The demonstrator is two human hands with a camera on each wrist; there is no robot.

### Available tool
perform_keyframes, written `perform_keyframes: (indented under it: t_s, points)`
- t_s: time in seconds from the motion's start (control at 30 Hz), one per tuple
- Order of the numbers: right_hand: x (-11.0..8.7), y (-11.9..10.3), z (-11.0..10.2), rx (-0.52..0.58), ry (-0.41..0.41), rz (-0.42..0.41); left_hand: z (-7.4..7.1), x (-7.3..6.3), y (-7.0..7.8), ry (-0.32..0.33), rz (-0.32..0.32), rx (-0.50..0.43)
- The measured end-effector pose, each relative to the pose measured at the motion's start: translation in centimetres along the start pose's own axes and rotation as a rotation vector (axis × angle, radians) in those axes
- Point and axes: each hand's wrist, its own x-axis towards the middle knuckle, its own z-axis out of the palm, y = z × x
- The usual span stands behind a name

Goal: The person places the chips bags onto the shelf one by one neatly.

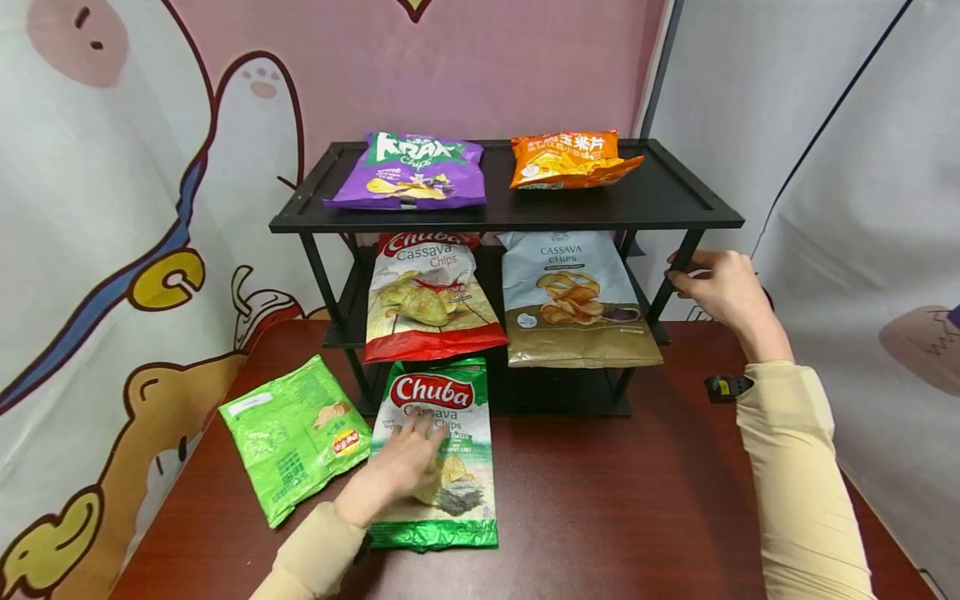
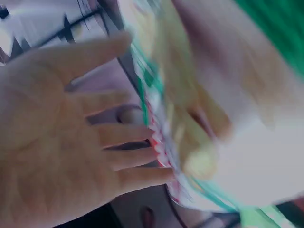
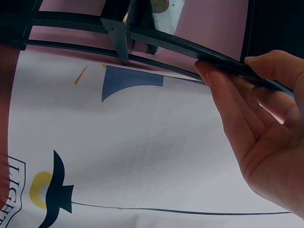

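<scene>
A green and white Chuba cassava chips bag [image 1: 468, 467] slants from the table up to the lowest tier of a black rack [image 1: 547, 392]. Over its front is my left hand [image 1: 411, 454], fingers spread; in the left wrist view the hand [image 2: 71, 137] has straight fingers with tips right at the bag [image 2: 185, 133]. My right hand [image 1: 723, 287] pinches the rack's right front post [image 1: 678, 271]. In the right wrist view that hand [image 3: 266, 114] has thumb and fingers on either side of the dark post [image 3: 228, 64].
Left of the rack, a green chips bag [image 1: 300, 437] lies on the brown table [image 1: 600, 500]. The middle tier bears a red Chuba bag [image 1: 431, 292] and a grey-gold cassava chips bag [image 1: 577, 300]. On top are a purple Krax bag [image 1: 412, 175] and an orange bag [image 1: 566, 162].
</scene>
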Motion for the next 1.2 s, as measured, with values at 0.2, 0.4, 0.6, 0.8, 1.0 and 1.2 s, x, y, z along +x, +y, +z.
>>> perform_keyframes:
  t_s: [0.2, 0.4, 0.6, 0.8, 1.0, 1.2]
  points:
    - [0.0, 0.0, -0.1, 0.002, 0.002, -0.005, 0.8, -1.3, 4.3, -0.225, -0.228, 0.131]
    - [-0.1, 0.0, -0.1, 0.002, 0.001, 0.001, 1.9, -1.4, 6.0, -0.308, -0.33, 0.27]
    - [-0.1, 0.0, 0.0, -0.001, -0.006, 0.007, 2.9, -1.6, 6.3, -0.295, -0.332, 0.27]
    - [-0.1, 0.1, -0.1, -0.008, 0.004, 0.001, 3.8, -1.5, 5.5, -0.102, -0.232, 0.27]
    - [-0.2, 0.0, 0.0, -0.004, -0.006, -0.002, 4.1, -0.8, 4.1, 0.066, -0.123, 0.352]
    - [-0.1, -0.1, 0.0, -0.003, 0.0, -0.004, 3.7, 0.3, 3.0, 0.109, -0.053, 0.365]
